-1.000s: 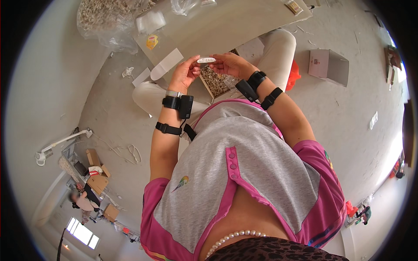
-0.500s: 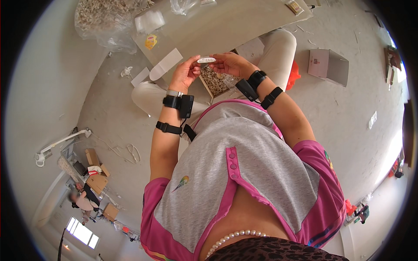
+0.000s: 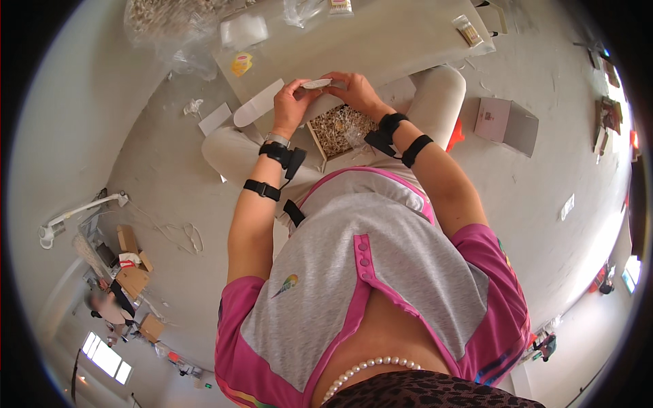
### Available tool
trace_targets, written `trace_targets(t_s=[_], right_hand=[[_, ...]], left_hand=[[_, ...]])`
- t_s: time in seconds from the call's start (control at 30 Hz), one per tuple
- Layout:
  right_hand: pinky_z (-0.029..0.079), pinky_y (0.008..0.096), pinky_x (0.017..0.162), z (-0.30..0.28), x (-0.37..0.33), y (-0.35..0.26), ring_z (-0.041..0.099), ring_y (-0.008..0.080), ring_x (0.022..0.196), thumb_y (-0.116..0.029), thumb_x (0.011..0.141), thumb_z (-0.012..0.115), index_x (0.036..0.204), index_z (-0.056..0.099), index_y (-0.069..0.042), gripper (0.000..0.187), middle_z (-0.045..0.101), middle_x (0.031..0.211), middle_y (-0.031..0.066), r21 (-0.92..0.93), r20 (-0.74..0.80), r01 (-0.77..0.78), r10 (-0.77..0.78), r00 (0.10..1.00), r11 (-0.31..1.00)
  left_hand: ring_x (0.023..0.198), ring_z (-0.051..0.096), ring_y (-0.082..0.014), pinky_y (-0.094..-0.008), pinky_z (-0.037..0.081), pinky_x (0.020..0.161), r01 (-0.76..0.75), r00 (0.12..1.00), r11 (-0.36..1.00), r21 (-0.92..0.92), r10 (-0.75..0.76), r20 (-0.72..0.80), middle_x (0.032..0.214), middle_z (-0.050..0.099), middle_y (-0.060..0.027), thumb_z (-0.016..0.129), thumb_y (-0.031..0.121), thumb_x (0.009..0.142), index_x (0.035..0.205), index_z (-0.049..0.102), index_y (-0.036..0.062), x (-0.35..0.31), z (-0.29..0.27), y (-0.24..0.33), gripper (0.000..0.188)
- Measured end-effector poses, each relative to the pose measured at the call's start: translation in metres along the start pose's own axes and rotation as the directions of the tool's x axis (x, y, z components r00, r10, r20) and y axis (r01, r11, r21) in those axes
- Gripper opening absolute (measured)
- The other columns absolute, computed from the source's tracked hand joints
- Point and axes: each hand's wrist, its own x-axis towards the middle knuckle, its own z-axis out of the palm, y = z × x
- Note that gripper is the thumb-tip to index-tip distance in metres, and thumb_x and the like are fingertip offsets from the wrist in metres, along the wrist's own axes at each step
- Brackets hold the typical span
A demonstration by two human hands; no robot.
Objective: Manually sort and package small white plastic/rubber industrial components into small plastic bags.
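Between my two hands, above the near edge of the table, is a small bundle (image 3: pixel 316 83) with a pale oval end, which looks like cotton swabs seen end-on. My left hand (image 3: pixel 292 102) pinches its left side. The fingers of my right hand (image 3: pixel 350 90) are curled round the right side. Just below them, between my legs, an open box (image 3: pixel 316 144) holds a heap of loose cotton swabs (image 3: pixel 335 128) and some clear plastic film. A white card strip with a rounded end (image 3: pixel 258 103) lies left of my left hand.
On the table (image 3: pixel 401 47) lie a stack of clear bags (image 3: pixel 245 32), yellow labels (image 3: pixel 241 64) and a swab packet (image 3: pixel 467 30). A big clear bag of swabs (image 3: pixel 178 27) stands at far left. A carton (image 3: pixel 507 126) sits on the floor at right.
Both hands have lifted slightly away from me with the bundle, which is now tilted. My right fingers have curled over it, and more of the box below shows.
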Motion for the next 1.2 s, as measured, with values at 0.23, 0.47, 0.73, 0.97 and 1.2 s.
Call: trace_targets(t_s=[0.23, 0.47, 0.73, 0.97, 1.2], right_hand=[[0.055, 0.0407, 0.090, 0.008, -0.003, 0.014, 0.067, 0.0330, 0.104, -0.014, 0.086, 0.076, 0.118, 0.074, -0.014, 0.033, 0.073, 0.112, 0.0119, -0.142, -0.138, 0.129, -0.149, 0.979, 0.981], [0.055, 0.0366, 0.092, 0.003, -0.004, -0.001, 0.069, 0.0248, 0.108, -0.014, 0.089, 0.076, 0.124, 0.073, -0.013, 0.035, 0.072, 0.122, 0.0098, -0.093, -0.124, 0.121, -0.132, 0.984, 0.988], [0.057, 0.0361, 0.083, 0.012, -0.004, -0.004, 0.070, 0.0268, 0.096, -0.012, 0.089, 0.075, 0.118, 0.076, -0.011, 0.029, 0.075, 0.114, 0.0090, -0.018, -0.214, 0.135, -0.136, 0.967, 0.991], [0.057, 0.0353, 0.086, 0.016, -0.002, -0.002, 0.071, 0.0270, 0.098, -0.010, 0.090, 0.072, 0.112, 0.077, -0.008, 0.023, 0.075, 0.116, 0.0089, -0.076, -0.257, 0.214, -0.227, 0.939, 0.974], [0.057, 0.0355, 0.087, 0.021, -0.001, -0.002, 0.072, 0.0263, 0.101, -0.008, 0.091, 0.070, 0.108, 0.077, -0.007, 0.019, 0.076, 0.113, 0.0084, -0.087, -0.299, 0.230, -0.245, 0.922, 0.969]], left_hand=[[0.089, 0.071, -0.0143, -0.0299, 0.057, 0.077, -0.258, 0.929, 0.931, 0.258, 0.312, -0.199, 0.101, 0.073, -0.0045, 0.084, 0.012, 0.081, 0.111, 0.076, 0.0095, 0.001, 0.019, -0.011, 0.031], [0.090, 0.070, -0.0110, -0.0260, 0.057, 0.080, -0.168, 0.982, 0.984, -0.066, 0.162, -0.093, 0.111, 0.073, -0.0047, 0.080, 0.007, 0.086, 0.115, 0.076, 0.0099, -0.002, 0.003, -0.009, 0.030], [0.092, 0.070, -0.0115, -0.0261, 0.056, 0.083, -0.209, 0.973, 0.964, -0.164, 0.189, -0.131, 0.106, 0.074, -0.0043, 0.077, 0.003, 0.088, 0.109, 0.077, 0.0063, 0.001, 0.010, -0.009, 0.020], [0.093, 0.069, -0.0114, -0.0261, 0.056, 0.083, -0.234, 0.962, 0.957, -0.173, 0.201, -0.186, 0.105, 0.074, -0.0046, 0.075, 0.002, 0.090, 0.105, 0.077, 0.0059, 0.002, 0.016, -0.014, 0.016], [0.082, 0.067, -0.0090, -0.0248, 0.056, 0.073, -0.174, 0.975, 0.958, -0.226, 0.136, -0.173, 0.111, 0.074, -0.0055, 0.073, 0.004, 0.093, 0.103, 0.076, 0.0049, -0.001, 0.019, -0.003, 0.010]])
